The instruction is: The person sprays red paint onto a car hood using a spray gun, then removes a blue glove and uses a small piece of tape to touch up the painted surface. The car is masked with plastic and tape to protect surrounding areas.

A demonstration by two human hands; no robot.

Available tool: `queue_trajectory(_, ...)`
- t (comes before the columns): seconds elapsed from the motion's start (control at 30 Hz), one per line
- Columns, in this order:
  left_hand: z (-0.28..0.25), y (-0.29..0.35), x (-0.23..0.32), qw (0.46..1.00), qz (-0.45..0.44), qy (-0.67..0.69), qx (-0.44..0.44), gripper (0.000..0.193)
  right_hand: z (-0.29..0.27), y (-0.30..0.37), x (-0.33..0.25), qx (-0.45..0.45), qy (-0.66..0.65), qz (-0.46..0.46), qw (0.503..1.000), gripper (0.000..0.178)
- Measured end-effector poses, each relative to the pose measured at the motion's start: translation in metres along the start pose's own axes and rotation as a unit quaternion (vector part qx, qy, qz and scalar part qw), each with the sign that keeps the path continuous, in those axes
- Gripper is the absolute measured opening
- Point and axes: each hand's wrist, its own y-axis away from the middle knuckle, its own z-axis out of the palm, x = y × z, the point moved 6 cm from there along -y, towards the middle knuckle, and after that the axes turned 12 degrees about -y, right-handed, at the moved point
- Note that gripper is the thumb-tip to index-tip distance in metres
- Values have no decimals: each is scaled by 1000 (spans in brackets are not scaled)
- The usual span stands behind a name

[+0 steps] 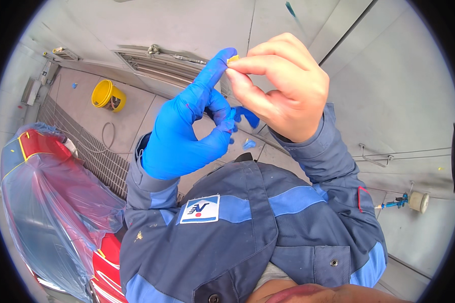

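In a blue glove, my left hand (187,126) is raised with its index finger stretched up and its thumb and another finger pinched together. A crumpled piece of blue glove material (246,116) sticks out at that pinch. My right hand (285,86) is bare. Its thumb and index finger pinch a small yellow piece of tape (232,59) right against the gloved index fingertip. The tape's far part is hidden by the fingers.
On the floor at the left stands a yellow bucket (104,94) near a hose (107,136) and a floor grate (93,161). A red car body (108,260) lies under clear plastic sheeting (50,202) at the lower left. A blue spray gun (397,202) hangs at the right wall.
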Motion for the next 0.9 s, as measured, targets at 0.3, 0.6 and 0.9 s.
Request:
queue_trajectory(0.3,-12,16,-24,974,14,212,84,44,-12,25,26,114,-434,286,846,10)
queue_trajectory(0.6,93,89,-139,885,-230,406,2,28,-18,56,37,99,-462,338,814,11)
queue_trajectory(0.9,121,139,-195,901,-392,40,-182,46,-11,65,40,114,-504,375,770,12)
